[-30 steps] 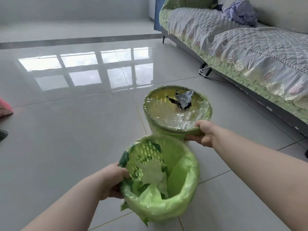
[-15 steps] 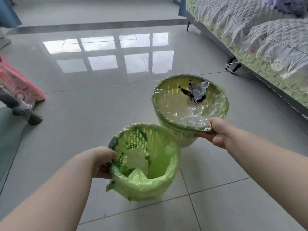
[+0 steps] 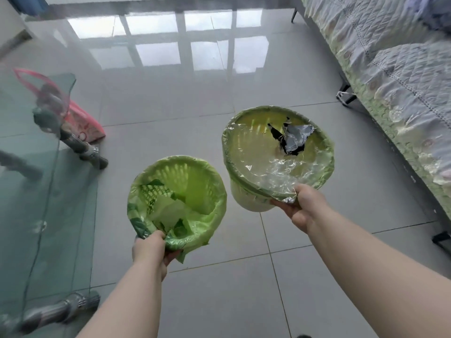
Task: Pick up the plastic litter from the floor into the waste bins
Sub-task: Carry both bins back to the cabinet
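Inside the green-lined bin [image 3: 210,176] lie pale plastic scraps [image 3: 170,211].

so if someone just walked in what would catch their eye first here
Two green waste bins held side by side: the left hand has a grip on the near rim of the green-lined bin, the right hand on the clear-lined bin, where a silver wrapper lies. A pink bag sits on the floor far left, behind the glass table.
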